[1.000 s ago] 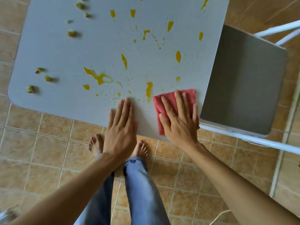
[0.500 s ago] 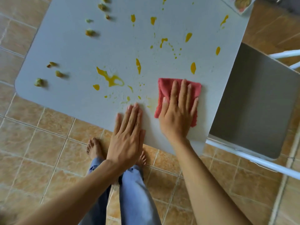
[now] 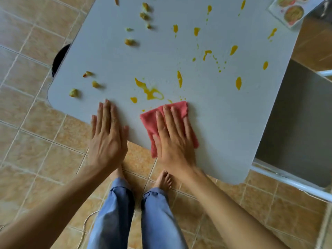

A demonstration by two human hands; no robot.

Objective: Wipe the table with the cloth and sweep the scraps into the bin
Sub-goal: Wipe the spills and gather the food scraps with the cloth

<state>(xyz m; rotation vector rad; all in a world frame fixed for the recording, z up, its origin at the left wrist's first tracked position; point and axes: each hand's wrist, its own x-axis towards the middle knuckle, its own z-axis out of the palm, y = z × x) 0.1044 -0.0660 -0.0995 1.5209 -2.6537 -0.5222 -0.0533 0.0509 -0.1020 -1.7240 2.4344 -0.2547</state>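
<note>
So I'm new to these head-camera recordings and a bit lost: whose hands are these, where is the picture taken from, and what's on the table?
The camera sits on the person's head and looks down, so you see their own arms. The right hand presses a red cloth flat on the grey table. The left hand lies flat at the table's edge, holding nothing. Yellow spills and small food scraps are scattered on top, and a printed card lies at the far corner. A chair stands at the right.

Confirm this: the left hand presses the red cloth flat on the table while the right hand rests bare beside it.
Hands are swapped. In the head view, the right hand presses the red cloth flat on the table while the left hand rests bare beside it.
</note>
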